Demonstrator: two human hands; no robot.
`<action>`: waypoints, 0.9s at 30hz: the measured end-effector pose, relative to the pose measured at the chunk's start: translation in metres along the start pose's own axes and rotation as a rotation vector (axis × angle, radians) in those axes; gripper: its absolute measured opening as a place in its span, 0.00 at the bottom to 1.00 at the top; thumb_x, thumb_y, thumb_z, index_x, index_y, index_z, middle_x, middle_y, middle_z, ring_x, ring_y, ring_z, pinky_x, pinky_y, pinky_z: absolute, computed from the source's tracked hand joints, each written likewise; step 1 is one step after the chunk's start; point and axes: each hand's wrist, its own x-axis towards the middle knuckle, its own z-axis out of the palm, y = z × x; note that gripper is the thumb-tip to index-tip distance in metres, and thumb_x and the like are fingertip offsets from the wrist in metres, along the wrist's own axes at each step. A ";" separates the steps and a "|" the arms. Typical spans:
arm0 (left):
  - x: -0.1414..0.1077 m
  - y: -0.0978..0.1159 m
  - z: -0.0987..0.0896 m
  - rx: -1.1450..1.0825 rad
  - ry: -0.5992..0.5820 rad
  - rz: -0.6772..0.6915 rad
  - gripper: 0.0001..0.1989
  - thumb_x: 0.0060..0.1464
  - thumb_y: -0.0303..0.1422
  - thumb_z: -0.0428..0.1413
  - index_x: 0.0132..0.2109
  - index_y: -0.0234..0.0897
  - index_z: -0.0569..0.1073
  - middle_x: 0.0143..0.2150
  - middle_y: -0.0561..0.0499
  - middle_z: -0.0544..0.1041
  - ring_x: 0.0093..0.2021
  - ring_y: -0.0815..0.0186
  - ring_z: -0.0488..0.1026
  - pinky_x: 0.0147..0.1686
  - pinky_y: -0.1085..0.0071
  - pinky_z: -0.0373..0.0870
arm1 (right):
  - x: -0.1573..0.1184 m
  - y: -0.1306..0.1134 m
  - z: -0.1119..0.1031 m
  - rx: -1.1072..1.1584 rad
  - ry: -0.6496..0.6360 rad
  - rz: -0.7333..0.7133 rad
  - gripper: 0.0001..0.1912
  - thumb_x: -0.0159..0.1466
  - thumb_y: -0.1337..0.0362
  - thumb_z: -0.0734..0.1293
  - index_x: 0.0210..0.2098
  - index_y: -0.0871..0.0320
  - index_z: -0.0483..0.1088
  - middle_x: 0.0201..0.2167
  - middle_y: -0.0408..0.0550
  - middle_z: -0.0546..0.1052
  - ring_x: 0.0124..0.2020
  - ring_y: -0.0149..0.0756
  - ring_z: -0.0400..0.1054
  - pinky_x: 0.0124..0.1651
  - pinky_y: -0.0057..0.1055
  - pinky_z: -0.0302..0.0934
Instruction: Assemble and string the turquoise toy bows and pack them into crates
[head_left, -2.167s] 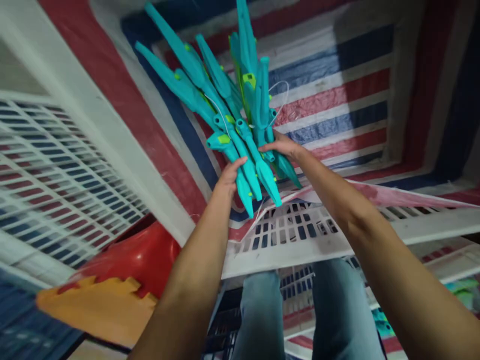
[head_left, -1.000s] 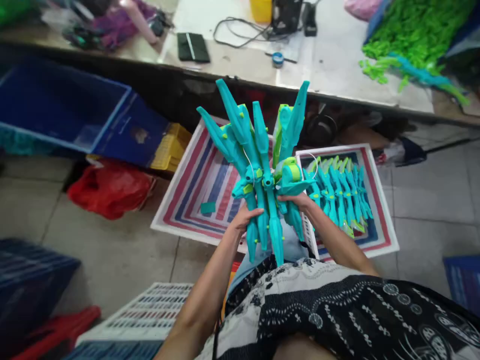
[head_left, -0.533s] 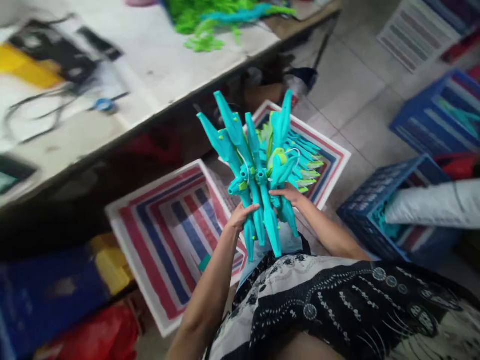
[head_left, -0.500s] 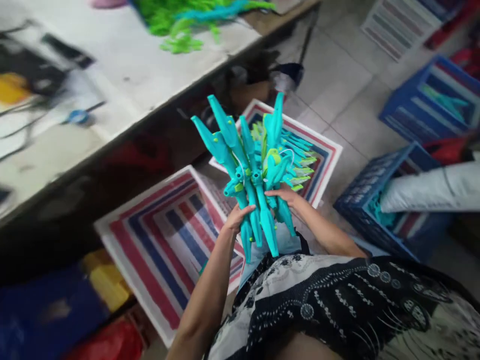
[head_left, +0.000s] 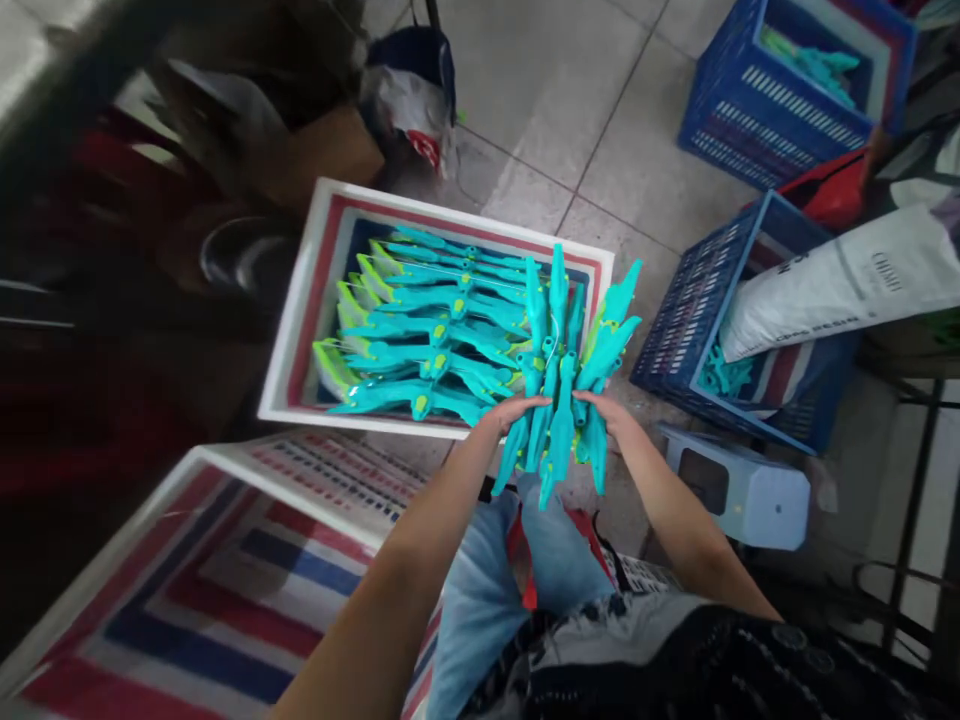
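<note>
Between my left hand [head_left: 517, 408] and my right hand [head_left: 600, 405] is a bundle of turquoise plastic parts [head_left: 559, 400] with lime-green bits. Both hands press it from its two sides, thumbs on top; the other fingers are mostly hidden beneath. The bundle is over the right end of a white-rimmed striped box [head_left: 300, 290]. Rows of similar turquoise and green parts [head_left: 435, 330] lie in that box, left of the bundle. Whether the bundle touches the box cannot be made out.
Another striped box [head_left: 202, 560] stands at the lower left. Blue crates [head_left: 675, 310] [head_left: 720, 120] are on the right, the nearer with a white sack [head_left: 847, 280] leaning in it. A light blue plastic stool [head_left: 772, 505] is at the lower right. A dark table edge crosses the upper left.
The view has swung away from the worktable toward the floor. My hands and the bundle have moved to the right end of the filled box, still holding together.
</note>
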 end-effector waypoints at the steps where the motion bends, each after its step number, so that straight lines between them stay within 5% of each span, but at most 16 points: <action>1: 0.024 0.008 -0.003 0.007 -0.021 -0.029 0.27 0.36 0.36 0.72 0.47 0.37 0.79 0.40 0.41 0.83 0.39 0.43 0.81 0.41 0.48 0.80 | 0.019 -0.002 -0.010 -0.005 0.017 0.004 0.26 0.40 0.57 0.80 0.38 0.55 0.75 0.35 0.48 0.84 0.41 0.50 0.79 0.49 0.48 0.74; 5: 0.109 0.028 -0.021 0.012 -0.061 -0.089 0.28 0.33 0.36 0.73 0.45 0.38 0.81 0.39 0.41 0.84 0.40 0.42 0.81 0.41 0.50 0.80 | 0.089 0.002 -0.039 -0.027 0.067 -0.029 0.27 0.42 0.58 0.79 0.41 0.55 0.75 0.39 0.48 0.84 0.48 0.49 0.77 0.55 0.48 0.71; 9: 0.157 0.028 -0.040 0.012 -0.058 -0.096 0.27 0.31 0.37 0.73 0.43 0.38 0.81 0.37 0.42 0.84 0.39 0.44 0.81 0.39 0.53 0.80 | 0.134 0.016 -0.052 -0.099 0.047 -0.093 0.28 0.43 0.58 0.79 0.43 0.56 0.75 0.46 0.50 0.82 0.53 0.50 0.75 0.58 0.50 0.68; 16: 0.163 0.023 -0.046 0.054 0.060 -0.061 0.27 0.30 0.35 0.73 0.42 0.37 0.81 0.38 0.41 0.84 0.41 0.43 0.81 0.42 0.51 0.79 | 0.163 0.031 -0.053 -0.165 -0.013 -0.042 0.28 0.50 0.55 0.77 0.49 0.54 0.73 0.51 0.51 0.80 0.55 0.46 0.73 0.61 0.50 0.65; 24: 0.158 0.020 -0.039 0.069 0.074 -0.044 0.27 0.31 0.31 0.71 0.45 0.36 0.80 0.39 0.43 0.84 0.45 0.41 0.80 0.47 0.46 0.78 | 0.155 0.061 -0.036 -0.609 0.512 -0.276 0.41 0.58 0.43 0.70 0.62 0.61 0.64 0.63 0.66 0.66 0.69 0.58 0.55 0.69 0.58 0.47; 27: 0.152 0.023 -0.037 0.053 0.046 -0.023 0.30 0.29 0.28 0.72 0.47 0.37 0.79 0.39 0.44 0.84 0.46 0.41 0.80 0.49 0.45 0.78 | 0.149 0.056 -0.030 -0.621 0.495 -0.397 0.36 0.60 0.42 0.68 0.59 0.59 0.68 0.64 0.64 0.66 0.69 0.57 0.53 0.71 0.57 0.43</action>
